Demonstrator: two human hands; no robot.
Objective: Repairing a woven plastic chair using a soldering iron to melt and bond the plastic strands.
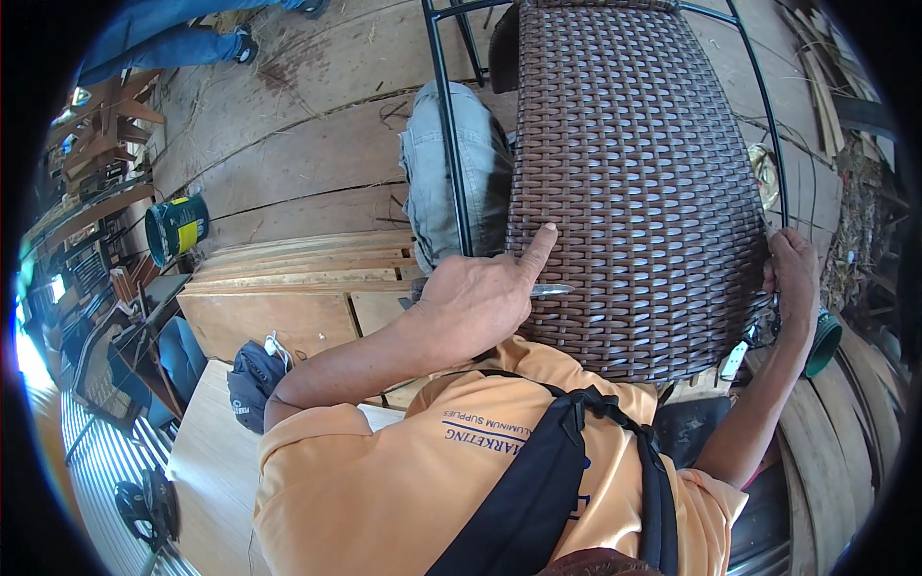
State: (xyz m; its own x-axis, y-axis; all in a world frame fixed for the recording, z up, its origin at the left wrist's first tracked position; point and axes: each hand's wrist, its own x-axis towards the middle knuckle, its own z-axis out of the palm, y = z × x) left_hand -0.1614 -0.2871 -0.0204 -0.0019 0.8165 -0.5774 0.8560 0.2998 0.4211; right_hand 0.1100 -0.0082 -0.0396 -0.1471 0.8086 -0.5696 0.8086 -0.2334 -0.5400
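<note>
A brown woven wicker chair [634, 182] with thin black metal legs rests in front of my body, its woven face turned up. My left hand [480, 300] lies at the left edge of the weave, index finger stretched out over the strands. Its other fingers are wrapped round a pointed metal tool [551, 289], whose tip sticks out over the weave; I cannot make out its exact kind. My right hand [795, 274] is closed at the chair's right edge, where a black metal leg [776, 158] meets it. Part of its grip is hidden.
Stacked wooden boards [288, 278] lie to the left, beside a dark green bucket [177, 230] with a yellow label. A dark cap [257, 384] sits on a pale board. Another person's legs [173, 43] show far left. A green container [823, 344] stands right.
</note>
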